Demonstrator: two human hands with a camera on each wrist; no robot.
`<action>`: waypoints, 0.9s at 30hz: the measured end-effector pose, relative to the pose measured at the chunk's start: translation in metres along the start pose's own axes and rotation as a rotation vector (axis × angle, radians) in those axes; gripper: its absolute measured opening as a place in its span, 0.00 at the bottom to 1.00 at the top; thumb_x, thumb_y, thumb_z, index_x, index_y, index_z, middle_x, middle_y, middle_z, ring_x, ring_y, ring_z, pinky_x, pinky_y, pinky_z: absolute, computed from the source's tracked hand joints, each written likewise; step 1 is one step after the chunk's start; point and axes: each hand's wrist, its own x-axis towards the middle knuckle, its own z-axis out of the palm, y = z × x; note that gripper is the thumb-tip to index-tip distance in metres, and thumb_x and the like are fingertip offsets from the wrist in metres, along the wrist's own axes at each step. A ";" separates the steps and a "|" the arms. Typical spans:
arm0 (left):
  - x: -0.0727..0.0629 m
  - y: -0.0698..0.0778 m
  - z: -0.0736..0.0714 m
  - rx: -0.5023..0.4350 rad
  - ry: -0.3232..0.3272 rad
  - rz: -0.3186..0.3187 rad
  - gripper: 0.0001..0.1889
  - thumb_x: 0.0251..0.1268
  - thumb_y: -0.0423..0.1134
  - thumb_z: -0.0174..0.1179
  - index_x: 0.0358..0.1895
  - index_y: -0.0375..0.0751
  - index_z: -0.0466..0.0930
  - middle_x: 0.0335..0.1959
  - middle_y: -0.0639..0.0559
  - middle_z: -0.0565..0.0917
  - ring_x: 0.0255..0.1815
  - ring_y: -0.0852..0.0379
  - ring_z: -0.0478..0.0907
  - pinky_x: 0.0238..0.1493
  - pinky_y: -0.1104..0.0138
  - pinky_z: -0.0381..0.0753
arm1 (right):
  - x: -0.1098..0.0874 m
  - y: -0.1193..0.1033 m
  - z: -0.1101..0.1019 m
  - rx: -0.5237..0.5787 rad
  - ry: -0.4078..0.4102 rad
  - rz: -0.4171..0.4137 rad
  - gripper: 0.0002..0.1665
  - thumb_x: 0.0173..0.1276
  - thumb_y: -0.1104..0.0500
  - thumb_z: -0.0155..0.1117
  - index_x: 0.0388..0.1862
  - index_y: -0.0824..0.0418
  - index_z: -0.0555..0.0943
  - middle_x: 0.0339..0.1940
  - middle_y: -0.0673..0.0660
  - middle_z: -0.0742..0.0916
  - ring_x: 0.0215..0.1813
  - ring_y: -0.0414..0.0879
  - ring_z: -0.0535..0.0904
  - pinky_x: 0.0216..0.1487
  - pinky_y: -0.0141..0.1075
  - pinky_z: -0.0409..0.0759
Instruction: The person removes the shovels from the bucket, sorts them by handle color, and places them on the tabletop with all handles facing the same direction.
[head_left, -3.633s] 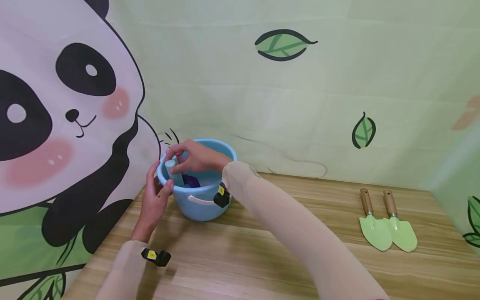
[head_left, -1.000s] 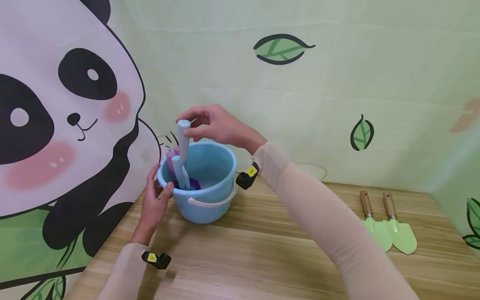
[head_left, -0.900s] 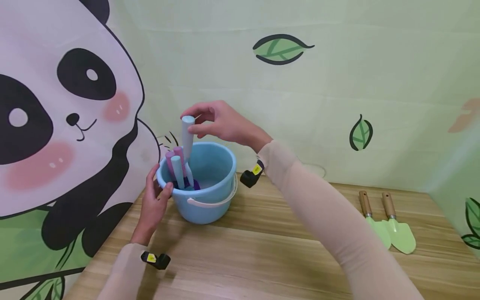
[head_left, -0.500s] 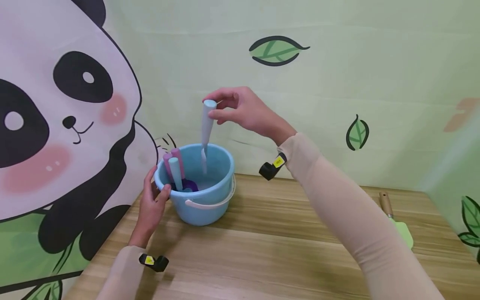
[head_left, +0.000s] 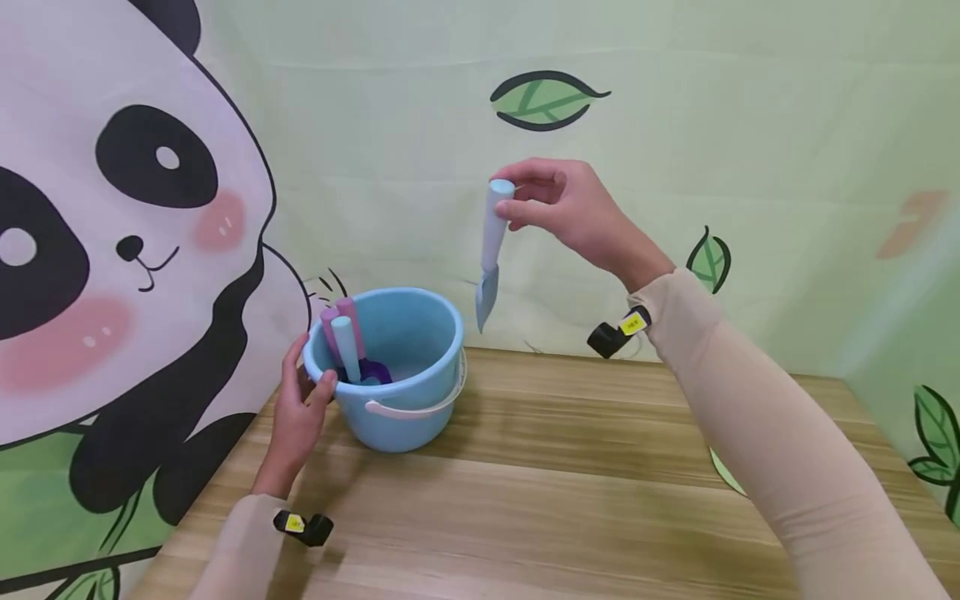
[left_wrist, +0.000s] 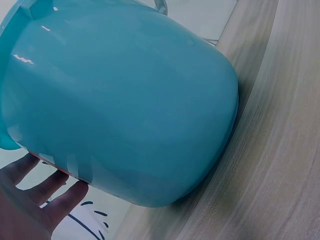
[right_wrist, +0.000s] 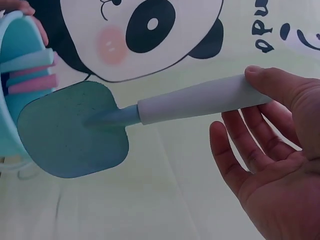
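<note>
Head view: The work surface is a wood-grain tabletop, enclosed by a pale-green fabric backdrop with visible creases. A panda print covers the left side; a leaf print is on the far side. A blue bucket stands upright at far left, round, with a thick rolled rim and a white bail lowered against its near side. Inside, at left, lean two pink-purple handles and one light-blue handle. The left hand grips the bucket at its left rim. The right hand pinches the top of a small blue shovel, suspended blade-down right of the bucket, clear of the tabletop.

Left wrist view: The bucket wall is smooth and glossy, tapering toward its base. The left fingers contact the outer wall.

Right wrist view: The shovel has a broad blade with rounded corners and a matte, whitish tapered grip, held between thumb and fingers. Dark lettering marks the backdrop.
</note>
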 end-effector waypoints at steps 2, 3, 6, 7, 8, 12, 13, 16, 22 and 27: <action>0.000 -0.001 -0.001 0.006 0.007 0.003 0.37 0.79 0.46 0.53 0.83 0.64 0.45 0.80 0.43 0.61 0.76 0.39 0.64 0.65 0.50 0.74 | -0.007 0.003 -0.008 -0.012 0.019 0.031 0.22 0.68 0.56 0.74 0.59 0.59 0.84 0.48 0.60 0.88 0.50 0.53 0.86 0.59 0.43 0.83; 0.000 -0.002 -0.001 0.008 0.010 0.005 0.37 0.79 0.45 0.53 0.83 0.64 0.45 0.79 0.43 0.62 0.75 0.39 0.65 0.65 0.52 0.74 | -0.011 0.004 -0.011 -0.020 0.029 0.041 0.22 0.68 0.55 0.74 0.59 0.59 0.84 0.48 0.60 0.88 0.51 0.53 0.86 0.59 0.43 0.83; 0.000 -0.003 -0.001 0.017 0.012 0.007 0.37 0.79 0.44 0.53 0.83 0.64 0.45 0.79 0.43 0.63 0.75 0.39 0.66 0.64 0.56 0.76 | -0.024 0.010 -0.023 -0.020 0.062 0.064 0.22 0.67 0.56 0.75 0.58 0.59 0.84 0.51 0.60 0.87 0.51 0.52 0.86 0.59 0.41 0.83; 0.000 -0.003 -0.001 0.020 0.011 0.008 0.37 0.79 0.44 0.53 0.83 0.64 0.45 0.79 0.43 0.63 0.75 0.39 0.66 0.64 0.55 0.76 | -0.028 0.013 -0.026 -0.021 0.075 0.069 0.22 0.67 0.56 0.75 0.58 0.60 0.84 0.51 0.60 0.86 0.51 0.52 0.87 0.59 0.41 0.84; 0.000 -0.003 -0.001 0.020 0.009 0.009 0.37 0.79 0.44 0.53 0.83 0.64 0.45 0.79 0.43 0.62 0.75 0.39 0.66 0.64 0.54 0.75 | -0.033 0.015 -0.030 -0.029 0.088 0.072 0.22 0.68 0.56 0.75 0.59 0.60 0.84 0.51 0.60 0.86 0.51 0.52 0.87 0.58 0.41 0.84; 0.000 0.000 -0.001 0.023 0.007 0.009 0.37 0.80 0.45 0.53 0.84 0.63 0.45 0.80 0.43 0.62 0.75 0.38 0.65 0.65 0.51 0.74 | -0.052 0.028 -0.043 -0.063 0.138 0.072 0.24 0.69 0.55 0.73 0.61 0.61 0.82 0.51 0.60 0.86 0.49 0.51 0.87 0.56 0.39 0.85; -0.001 0.000 -0.001 0.022 0.009 0.010 0.37 0.80 0.44 0.53 0.84 0.63 0.45 0.80 0.43 0.62 0.75 0.38 0.65 0.64 0.52 0.75 | -0.056 0.032 -0.046 -0.074 0.154 0.071 0.24 0.69 0.55 0.72 0.61 0.61 0.82 0.51 0.60 0.86 0.49 0.51 0.88 0.55 0.38 0.85; -0.001 0.000 -0.001 0.020 0.011 0.015 0.37 0.80 0.44 0.53 0.83 0.63 0.46 0.79 0.43 0.62 0.75 0.38 0.65 0.63 0.59 0.76 | -0.069 0.043 -0.054 -0.107 0.203 0.076 0.24 0.70 0.55 0.72 0.62 0.61 0.82 0.49 0.59 0.87 0.48 0.48 0.88 0.53 0.35 0.86; -0.002 -0.001 -0.002 -0.010 0.009 0.031 0.37 0.80 0.42 0.53 0.84 0.60 0.46 0.79 0.42 0.62 0.75 0.38 0.65 0.57 0.73 0.77 | -0.094 0.062 -0.067 -0.144 0.274 0.130 0.24 0.69 0.55 0.73 0.61 0.62 0.83 0.45 0.57 0.89 0.45 0.45 0.89 0.51 0.32 0.85; -0.002 0.000 -0.002 0.010 0.005 0.027 0.37 0.80 0.43 0.53 0.84 0.60 0.45 0.80 0.42 0.61 0.76 0.38 0.64 0.63 0.56 0.76 | -0.114 0.078 -0.076 -0.139 0.326 0.168 0.24 0.69 0.55 0.73 0.60 0.63 0.83 0.44 0.53 0.89 0.44 0.42 0.88 0.50 0.31 0.85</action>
